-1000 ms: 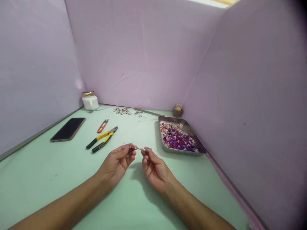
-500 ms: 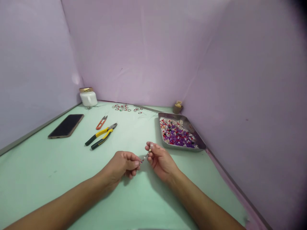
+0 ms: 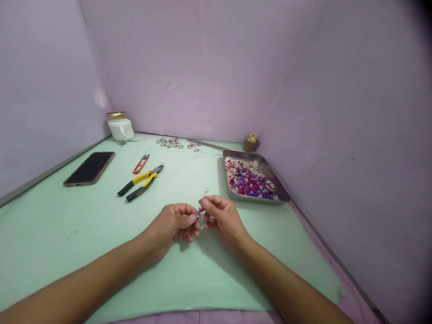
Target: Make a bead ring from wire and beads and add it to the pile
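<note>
A short string of beads (image 3: 206,192) in white, pale gold and purple runs between my two hands above the table. My left hand (image 3: 182,222) is closed in a pinch on its lower end, where a purple bead shows at the thumb tip. With thumb and forefinger, my right hand (image 3: 221,217) pinches the strand a little higher, and several pale beads stick up past those fingers. The fingertips of both hands are close together. Whatever thread or wire carries the beads is too fine to make out.
To the right stands a metal tray (image 3: 285,198) of mixed beads. Yellow-black pliers (image 3: 141,182), orange thread snips (image 3: 141,164) and a phone (image 3: 90,168) lie to the left. Finished-looking beaded rings (image 3: 169,142) lie at the back, between a white jar (image 3: 121,129) and a small brown pot (image 3: 250,143).
My right hand has shifted its pinch down the strand towards my left hand, so pale beads now show above its fingers. The whole view has tilted slightly downward.
</note>
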